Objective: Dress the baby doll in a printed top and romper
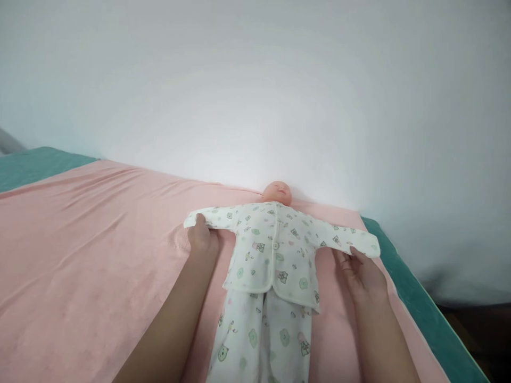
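A baby doll (277, 192) lies on its back, dressed in a white buttoned jacket (255, 250) and matching trousers (255, 340) printed with green and pink animals. Both jacket sleeves are spread out to the sides. My left hand (203, 236) grips the left sleeve near its cuff, thumb on top. On the other side, my right hand (365, 276) has its thumb over the lower edge of the right sleeve (347, 239), with fingers partly underneath. The doll's hands do not show, and the trouser ends are cut off by the frame.
Under the doll lies a pink cloth (99, 255), wrinkled at the left. Green fabric (423, 298) shows beyond it at the right and far left. A white wall (239, 96) stands right behind the doll's head. Past the right edge there is a dark area.
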